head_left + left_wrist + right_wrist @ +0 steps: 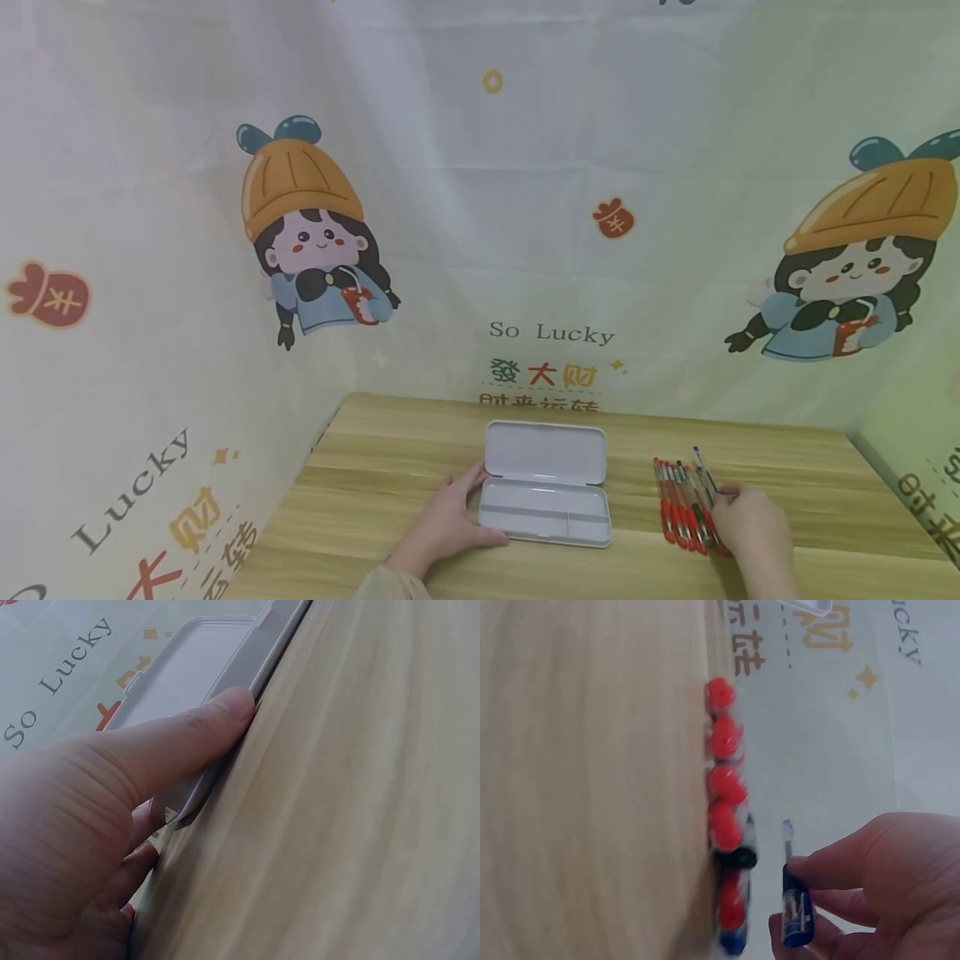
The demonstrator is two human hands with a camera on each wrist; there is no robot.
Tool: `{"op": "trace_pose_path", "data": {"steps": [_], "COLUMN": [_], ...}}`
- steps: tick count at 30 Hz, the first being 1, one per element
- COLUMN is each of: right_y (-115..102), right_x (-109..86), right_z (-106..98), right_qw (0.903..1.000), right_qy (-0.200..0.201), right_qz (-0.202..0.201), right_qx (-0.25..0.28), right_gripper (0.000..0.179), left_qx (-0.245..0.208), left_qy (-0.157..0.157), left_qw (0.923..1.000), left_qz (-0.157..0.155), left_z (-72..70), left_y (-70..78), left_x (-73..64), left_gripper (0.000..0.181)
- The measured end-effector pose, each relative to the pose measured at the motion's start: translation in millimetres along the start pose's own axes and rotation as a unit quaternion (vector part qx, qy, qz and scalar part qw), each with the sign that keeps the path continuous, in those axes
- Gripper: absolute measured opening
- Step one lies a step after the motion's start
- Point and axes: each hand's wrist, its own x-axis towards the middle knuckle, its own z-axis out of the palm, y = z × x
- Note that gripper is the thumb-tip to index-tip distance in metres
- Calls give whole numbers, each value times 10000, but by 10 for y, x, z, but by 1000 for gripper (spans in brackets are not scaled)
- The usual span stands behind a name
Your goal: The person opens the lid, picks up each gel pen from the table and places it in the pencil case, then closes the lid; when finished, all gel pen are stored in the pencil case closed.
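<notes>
An open, light-coloured pencil case (545, 454) lies on the table, its lid swung back and its divided tray bare. My left hand (450, 518) grips the case's left end. In the left wrist view the thumb (202, 724) presses along the near wall, while the other fingers reach round the end, partly hidden. To the right of the case, several pens (678, 504) lie side by side, mostly with red ends, one dark. My right hand (753, 525) pinches a blue pen (796, 919) at the row's right side. In the right wrist view that pen is apart from the others.
The wooden table (405, 450) has a printed cloth (450, 250) hanging behind it and at both sides. Table surface lies between the case and the pens.
</notes>
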Motion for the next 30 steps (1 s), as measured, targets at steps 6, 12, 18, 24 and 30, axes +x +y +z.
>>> {"op": "trace_pose_path", "data": {"steps": [6, 12, 18, 24, 30], "right_y": [-305, -653, -900, -1057, -1163], "right_x": [-61, -232, -354, -380, -427], "right_z": [14, 94, 250, 518, 700], "right_qw": [9961, 9875, 9687, 9517, 9443], "right_qy": [423, 797, 1253, 1194, 995], "right_qz": [-760, -1326, -2096, -2804, -3121], "right_qx": [156, 312, 445, 380, 317], "right_gripper": [36, 31, 21, 16, 13], "left_qx": [-3, -43, 17, 8, 35], "left_qy": [-11, -9, -12, 9, 1], "left_qw": [10000, 9999, 10000, 10000, 10000], "left_qz": [43, 96, 58, 82, 69], "left_z": [-4, -9, -3, -8, -2], "left_y": [-5, -5, -9, -16, -24], "left_x": [5, 10, 11, 11, 12], "left_gripper": [131, 130, 131, 130, 129]}}
